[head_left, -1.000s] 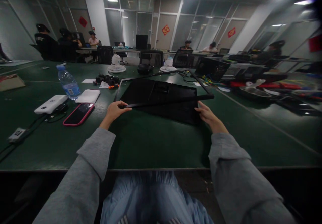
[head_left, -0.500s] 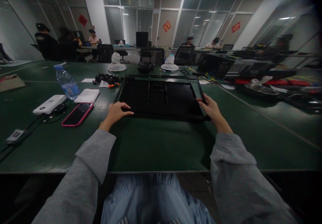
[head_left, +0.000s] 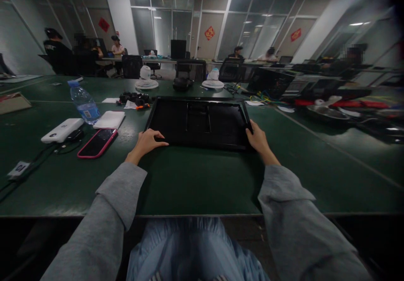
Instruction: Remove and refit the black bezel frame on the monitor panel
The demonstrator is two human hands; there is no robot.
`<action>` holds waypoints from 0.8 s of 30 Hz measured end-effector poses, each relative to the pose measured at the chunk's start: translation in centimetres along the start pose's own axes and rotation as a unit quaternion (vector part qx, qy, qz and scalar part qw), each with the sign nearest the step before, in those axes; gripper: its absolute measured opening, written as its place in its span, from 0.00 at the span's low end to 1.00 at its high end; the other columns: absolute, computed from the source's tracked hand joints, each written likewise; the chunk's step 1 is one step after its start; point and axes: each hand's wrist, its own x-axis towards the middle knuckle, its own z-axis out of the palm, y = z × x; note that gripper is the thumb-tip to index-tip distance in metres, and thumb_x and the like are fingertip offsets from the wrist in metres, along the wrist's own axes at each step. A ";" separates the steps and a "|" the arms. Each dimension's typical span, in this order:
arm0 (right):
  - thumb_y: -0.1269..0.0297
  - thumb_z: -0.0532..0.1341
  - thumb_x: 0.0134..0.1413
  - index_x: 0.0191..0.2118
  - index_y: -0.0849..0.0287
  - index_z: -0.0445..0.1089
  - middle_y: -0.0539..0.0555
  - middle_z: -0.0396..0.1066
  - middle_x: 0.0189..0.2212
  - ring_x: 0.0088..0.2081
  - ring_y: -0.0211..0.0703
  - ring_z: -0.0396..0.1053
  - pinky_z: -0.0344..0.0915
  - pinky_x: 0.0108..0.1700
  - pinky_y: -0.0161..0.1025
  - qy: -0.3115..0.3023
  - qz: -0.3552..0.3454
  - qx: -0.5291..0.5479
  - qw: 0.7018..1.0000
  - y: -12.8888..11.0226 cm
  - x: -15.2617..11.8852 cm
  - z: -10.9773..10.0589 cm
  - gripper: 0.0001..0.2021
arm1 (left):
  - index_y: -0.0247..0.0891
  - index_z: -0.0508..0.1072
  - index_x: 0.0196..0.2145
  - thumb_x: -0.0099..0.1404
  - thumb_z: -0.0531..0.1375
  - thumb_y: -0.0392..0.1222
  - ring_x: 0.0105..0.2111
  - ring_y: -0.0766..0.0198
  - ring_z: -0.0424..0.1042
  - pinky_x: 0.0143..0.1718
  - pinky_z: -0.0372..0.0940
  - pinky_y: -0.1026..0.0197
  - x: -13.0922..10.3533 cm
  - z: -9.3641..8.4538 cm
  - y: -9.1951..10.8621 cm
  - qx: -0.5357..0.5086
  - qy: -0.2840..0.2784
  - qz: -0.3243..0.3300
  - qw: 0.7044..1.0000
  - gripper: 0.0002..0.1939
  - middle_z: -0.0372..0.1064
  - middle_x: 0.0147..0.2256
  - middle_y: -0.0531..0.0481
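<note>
A black rectangular panel with a raised rim [head_left: 221, 123] lies on the green table, with a recessed section near its middle. Along its rim runs a thin black frame. My left hand [head_left: 147, 143] grips the panel's near left corner, thumb stretched along the front edge and fingers curled over the side. At the near right corner, my right hand [head_left: 259, 139] is closed on the panel's right edge, and its fingertips are partly hidden.
Left on the green table [head_left: 202, 180] are a pink-edged phone [head_left: 97, 143], a white power bank [head_left: 62, 131], a white pad [head_left: 110, 120] and a water bottle [head_left: 83, 104]. Beyond the panel stand two white fans [head_left: 147, 81]. A pan [head_left: 328, 112] and cables lie right.
My right hand has moved inward to the left, and the frame's right side has come in against the panel. My left hand has barely moved.
</note>
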 end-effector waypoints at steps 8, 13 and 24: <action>0.60 0.60 0.62 0.68 0.61 0.70 0.64 0.76 0.60 0.60 0.60 0.75 0.67 0.66 0.60 -0.012 0.031 -0.036 0.999 1.0 0.4 -0.3 0.30 | 0.47 0.82 0.40 0.63 0.70 0.60 0.52 0.49 0.73 0.58 0.65 0.43 0.3 0.5 -0.7 -0.029 0.005 0.045 0.999 0.16 0.80 0.46 0.49; 0.60 0.64 0.59 0.68 0.65 0.70 0.66 0.77 0.58 0.60 0.61 0.75 0.68 0.66 0.59 -0.023 0.033 -0.006 0.999 1.4 0.6 -0.6 0.32 | 0.43 0.79 0.54 0.70 0.64 0.52 0.63 0.49 0.67 0.66 0.62 0.43 1.0 0.8 -1.6 -0.044 0.151 -0.004 0.987 0.18 0.71 0.60 0.42; 0.60 0.64 0.55 0.65 0.60 0.70 0.64 0.77 0.58 0.62 0.62 0.72 0.65 0.68 0.62 -0.026 0.022 0.047 0.998 2.5 0.7 0.1 0.32 | 0.34 0.74 0.62 0.71 0.62 0.42 0.61 0.50 0.73 0.64 0.66 0.52 2.4 1.4 -3.0 -0.151 0.164 -0.213 0.951 0.24 0.73 0.62 0.35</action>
